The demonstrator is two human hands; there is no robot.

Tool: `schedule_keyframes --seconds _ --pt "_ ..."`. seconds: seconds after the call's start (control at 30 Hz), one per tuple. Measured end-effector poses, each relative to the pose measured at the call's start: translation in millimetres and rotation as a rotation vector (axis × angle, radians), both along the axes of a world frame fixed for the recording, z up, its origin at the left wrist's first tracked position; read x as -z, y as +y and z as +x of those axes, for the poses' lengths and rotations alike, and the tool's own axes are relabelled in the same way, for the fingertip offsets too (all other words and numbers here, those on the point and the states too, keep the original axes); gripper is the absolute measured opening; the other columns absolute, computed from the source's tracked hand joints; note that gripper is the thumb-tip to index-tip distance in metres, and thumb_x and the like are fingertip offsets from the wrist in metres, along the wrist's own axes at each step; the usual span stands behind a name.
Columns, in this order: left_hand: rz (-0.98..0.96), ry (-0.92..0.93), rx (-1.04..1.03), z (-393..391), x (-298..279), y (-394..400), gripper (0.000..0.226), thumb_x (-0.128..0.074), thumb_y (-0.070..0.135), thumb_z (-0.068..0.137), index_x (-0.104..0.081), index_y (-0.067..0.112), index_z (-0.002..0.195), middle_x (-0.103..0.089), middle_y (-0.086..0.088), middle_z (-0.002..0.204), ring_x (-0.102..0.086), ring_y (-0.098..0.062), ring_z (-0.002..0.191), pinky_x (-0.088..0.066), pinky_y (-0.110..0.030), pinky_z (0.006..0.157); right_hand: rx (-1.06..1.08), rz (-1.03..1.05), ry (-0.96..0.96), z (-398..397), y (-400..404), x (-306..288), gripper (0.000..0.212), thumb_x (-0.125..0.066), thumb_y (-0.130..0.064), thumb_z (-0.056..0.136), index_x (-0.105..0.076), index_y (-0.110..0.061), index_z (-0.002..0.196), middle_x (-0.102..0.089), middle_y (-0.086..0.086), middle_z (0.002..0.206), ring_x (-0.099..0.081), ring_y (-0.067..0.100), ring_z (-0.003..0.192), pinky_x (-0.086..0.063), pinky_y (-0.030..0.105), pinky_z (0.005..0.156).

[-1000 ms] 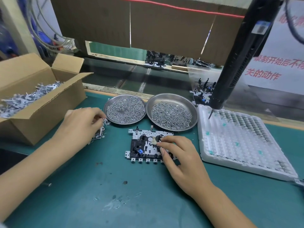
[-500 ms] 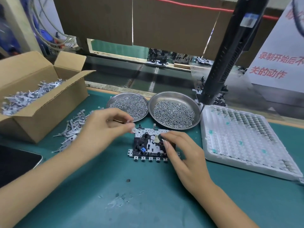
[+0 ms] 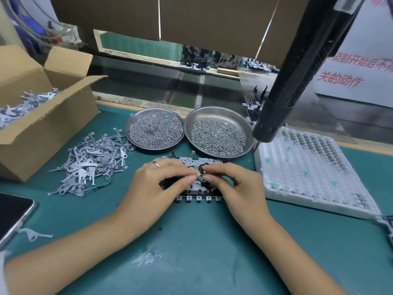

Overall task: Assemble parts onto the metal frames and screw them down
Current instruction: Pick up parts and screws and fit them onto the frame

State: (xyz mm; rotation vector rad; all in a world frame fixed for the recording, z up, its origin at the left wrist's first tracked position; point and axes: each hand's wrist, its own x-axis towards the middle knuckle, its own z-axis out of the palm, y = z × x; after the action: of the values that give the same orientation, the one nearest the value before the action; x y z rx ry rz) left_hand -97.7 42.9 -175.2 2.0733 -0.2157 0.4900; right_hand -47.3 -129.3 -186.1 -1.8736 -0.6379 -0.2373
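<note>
A metal frame (image 3: 212,162) with black parts lies flat on the green mat, mostly covered by both hands. My left hand (image 3: 157,182) and my right hand (image 3: 236,186) meet fingertip to fingertip over its middle and together pinch a small grey metal lever part (image 3: 200,178). A loose pile of the same grey lever parts (image 3: 91,160) lies to the left. Two round steel dishes of screws (image 3: 154,129) (image 3: 218,135) stand just behind the frame. A black electric screwdriver (image 3: 297,71) hangs at the right, its tip over the white tray.
An open cardboard box (image 3: 42,124) with more lever parts stands at the far left. A white foam tray (image 3: 308,173) holding small parts lies at the right. A phone (image 3: 12,213) lies at the left edge. A conveyor runs behind the mat.
My left hand picked a lever part from the pile and carried it right to the frame, where both hands now hold it. The camera moved closer.
</note>
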Motion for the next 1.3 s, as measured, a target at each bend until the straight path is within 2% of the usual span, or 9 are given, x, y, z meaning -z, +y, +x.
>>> schedule_keyframes --seconds 0.1,0.27,0.37,0.47,0.67,0.87,1.03,1.13,1.3 --pt "0.042 0.028 -0.024 0.8 1.4 2.3 0.017 -0.066 0.033 0.074 -0.077 0.025 0.085 -0.068 0.023 0.080 -0.059 0.010 0.083 -0.037 -0.005 0.080 0.001 -0.069 -0.079 1.0 -0.9 0.1 0.019 -0.073 0.001 0.078 -0.075 -0.010 0.093 -0.072 -0.005 0.088 -0.065 0.001 0.086 -0.045 0.009 0.079" --pt "0.130 0.100 -0.050 -1.0 4.6 4.9 0.006 -0.065 0.051 0.079 -0.067 0.046 0.082 -0.067 0.027 0.083 -0.056 0.004 0.089 -0.032 -0.030 0.090 -0.008 -0.148 -0.091 1.4 0.1 1.0 0.016 -0.073 -0.003 0.079 -0.076 -0.011 0.093 -0.063 -0.016 0.080 -0.058 0.007 0.083 -0.045 0.015 0.078" --pt "0.198 0.128 -0.059 -1.9 4.6 6.0 0.012 -0.061 0.051 0.081 -0.069 0.042 0.084 -0.067 0.023 0.086 -0.054 0.001 0.090 -0.027 -0.029 0.090 -0.003 -0.134 -0.093 -0.4 -0.4 0.6 0.015 -0.070 -0.008 0.083 -0.076 -0.013 0.096 -0.065 -0.012 0.082 -0.059 0.006 0.084 -0.046 0.014 0.077" --pt "0.185 0.132 -0.067 -2.0 2.2 5.6 0.004 -0.065 0.045 0.083 -0.068 0.042 0.081 -0.063 0.020 0.089 -0.054 -0.001 0.092 -0.026 -0.030 0.093 -0.032 -0.162 -0.183 -3.6 -1.6 1.7 0.017 -0.065 -0.008 0.085 -0.074 -0.010 0.099 -0.071 -0.001 0.086 -0.063 0.011 0.082 -0.050 0.023 0.076" --pt "0.137 0.151 -0.040 -0.9 -2.1 5.4 0.005 -0.062 0.042 0.077 -0.064 0.046 0.076 -0.061 0.016 0.088 -0.057 -0.005 0.090 -0.035 -0.048 0.095 -0.075 -0.275 -0.311 -3.2 -5.6 4.7 0.015 -0.067 -0.008 0.083 -0.074 -0.007 0.096 -0.069 0.000 0.080 -0.061 0.016 0.079 -0.051 0.035 0.073" --pt "0.107 0.157 0.007 -0.7 -5.2 5.0 0.006 -0.060 0.045 0.074 -0.063 0.049 0.076 -0.062 0.012 0.087 -0.059 -0.011 0.083 -0.041 -0.054 0.088 -0.091 -0.311 -0.351 -5.8 -5.1 6.1 0.020 -0.072 -0.014 0.080 -0.073 -0.009 0.099 -0.067 -0.001 0.079 -0.059 0.016 0.079 -0.050 0.029 0.073" --pt "0.083 0.136 -0.030 -0.8 -4.9 5.1 0.007 -0.071 0.037 0.075 -0.065 0.042 0.074 -0.063 0.013 0.084 -0.058 0.000 0.083 -0.041 -0.050 0.092 -0.006 -0.300 -0.315 -10.2 -2.5 11.9 0.014 -0.070 -0.012 0.082 -0.073 -0.005 0.094 -0.065 0.004 0.090 -0.059 0.013 0.083 -0.047 0.018 0.079" --pt "0.103 0.138 -0.024 -0.4 -5.5 5.6 0.018 -0.075 0.028 0.076 -0.063 0.041 0.070 -0.062 0.013 0.083 -0.057 0.000 0.084 -0.039 -0.052 0.092 0.020 -0.330 -0.318 -13.3 -0.5 13.3 0.012 -0.067 -0.012 0.084 -0.072 -0.002 0.085 -0.061 0.007 0.090 -0.059 0.017 0.081 -0.046 0.021 0.077" --pt "0.069 0.177 -0.013 3.9 -4.4 8.6 0.006 -0.076 0.026 0.075 -0.073 0.029 0.071 -0.064 0.012 0.082 -0.060 -0.005 0.083 -0.038 -0.052 0.094 0.065 -0.374 -0.388 -15.9 6.3 15.3 0.012 -0.063 -0.006 0.085 -0.068 0.003 0.080 -0.061 0.010 0.085 -0.058 0.027 0.076 -0.045 0.029 0.072"
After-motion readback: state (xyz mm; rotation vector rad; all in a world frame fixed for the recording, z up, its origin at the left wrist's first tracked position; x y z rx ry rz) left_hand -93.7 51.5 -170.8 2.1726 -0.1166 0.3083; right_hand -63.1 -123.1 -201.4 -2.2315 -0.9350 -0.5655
